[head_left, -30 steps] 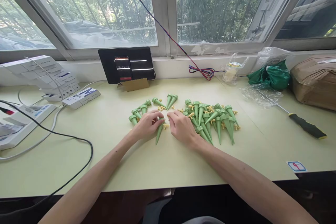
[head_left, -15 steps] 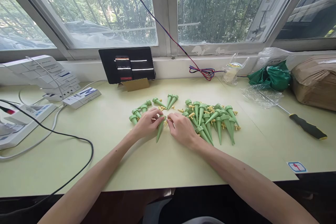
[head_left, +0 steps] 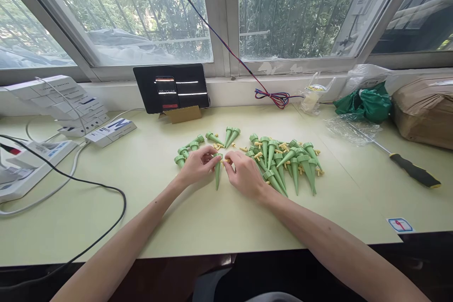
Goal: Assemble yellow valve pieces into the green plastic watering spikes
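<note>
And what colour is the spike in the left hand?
The spike is light green, best seen in the head view.

Green spike [head_left: 217, 178] in left hand [head_left: 198, 166], yellow fitting [head_left: 227, 161] apparently in right hand [head_left: 246, 173]

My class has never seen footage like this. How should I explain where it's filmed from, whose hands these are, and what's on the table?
There is no machine here: a person works with two bare hands, filmed by a camera worn on their head, looking forward and down. The left hand holds a green cone by its wide end, its tip pointing toward the person. The right hand pinches a small yellow piece close by, partly hidden by the fingers. On the table, more green cones and yellow pieces lie around both hands, most heaped on the right. Farther right lies a screwdriver.
</note>
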Motion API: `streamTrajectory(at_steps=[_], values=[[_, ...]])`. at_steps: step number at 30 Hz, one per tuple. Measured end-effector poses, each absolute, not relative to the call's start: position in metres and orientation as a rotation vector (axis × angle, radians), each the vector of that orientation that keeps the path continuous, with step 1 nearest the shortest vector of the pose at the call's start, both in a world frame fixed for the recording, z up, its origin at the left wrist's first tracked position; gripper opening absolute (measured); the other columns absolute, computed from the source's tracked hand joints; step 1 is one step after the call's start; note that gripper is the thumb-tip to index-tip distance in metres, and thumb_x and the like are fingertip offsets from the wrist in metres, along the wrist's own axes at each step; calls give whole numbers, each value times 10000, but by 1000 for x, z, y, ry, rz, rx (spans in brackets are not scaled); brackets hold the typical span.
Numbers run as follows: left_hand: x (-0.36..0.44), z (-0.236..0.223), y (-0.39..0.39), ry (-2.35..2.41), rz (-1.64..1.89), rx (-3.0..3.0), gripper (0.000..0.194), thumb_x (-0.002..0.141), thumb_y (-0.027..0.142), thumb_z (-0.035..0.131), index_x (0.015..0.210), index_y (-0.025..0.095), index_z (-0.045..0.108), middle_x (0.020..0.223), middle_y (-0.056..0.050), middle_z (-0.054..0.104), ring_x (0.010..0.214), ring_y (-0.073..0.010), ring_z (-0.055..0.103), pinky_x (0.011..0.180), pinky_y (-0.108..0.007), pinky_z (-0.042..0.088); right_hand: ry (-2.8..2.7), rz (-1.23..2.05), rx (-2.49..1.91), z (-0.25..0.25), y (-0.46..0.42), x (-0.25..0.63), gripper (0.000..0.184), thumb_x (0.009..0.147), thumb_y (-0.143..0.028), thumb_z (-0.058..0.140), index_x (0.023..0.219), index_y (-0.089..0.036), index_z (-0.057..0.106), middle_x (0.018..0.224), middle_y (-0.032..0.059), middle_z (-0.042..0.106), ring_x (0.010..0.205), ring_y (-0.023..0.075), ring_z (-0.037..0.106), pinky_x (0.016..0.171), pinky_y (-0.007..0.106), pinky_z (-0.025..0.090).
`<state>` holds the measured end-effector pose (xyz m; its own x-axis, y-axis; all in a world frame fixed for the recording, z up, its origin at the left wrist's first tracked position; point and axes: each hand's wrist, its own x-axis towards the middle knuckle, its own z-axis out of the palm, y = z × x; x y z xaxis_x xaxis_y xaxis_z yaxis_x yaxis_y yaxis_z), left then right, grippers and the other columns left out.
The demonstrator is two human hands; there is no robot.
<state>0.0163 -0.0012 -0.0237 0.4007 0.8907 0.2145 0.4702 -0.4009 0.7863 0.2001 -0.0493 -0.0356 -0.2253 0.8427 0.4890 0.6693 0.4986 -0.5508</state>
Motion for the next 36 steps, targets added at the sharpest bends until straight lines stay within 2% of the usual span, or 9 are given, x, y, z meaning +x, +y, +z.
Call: streamTrajectory(at_steps=[13, 36], values=[[17, -24, 0, 1098, 879, 1982, 263, 872, 442, 609, 904, 181, 611, 828, -23, 621, 666, -145, 601, 604, -269, 508, -1929, 223, -1243, -37, -49, 200, 127, 967, -208, 457, 947, -179, 579, 883, 57, 644, 746, 169, 605, 675, 257, 433], [17, -22, -1, 1106, 877, 1996, 280, 878, 461, 600, 915, 184, 615, 841, -29, 637, 705, -155, 612, 618, -266, 513, -1927, 227, -1261, -37, -48, 201, 119, 933, -186, 464, 933, -175, 583, 865, 50, 649, 778, 168, 626, 703, 257, 445]])
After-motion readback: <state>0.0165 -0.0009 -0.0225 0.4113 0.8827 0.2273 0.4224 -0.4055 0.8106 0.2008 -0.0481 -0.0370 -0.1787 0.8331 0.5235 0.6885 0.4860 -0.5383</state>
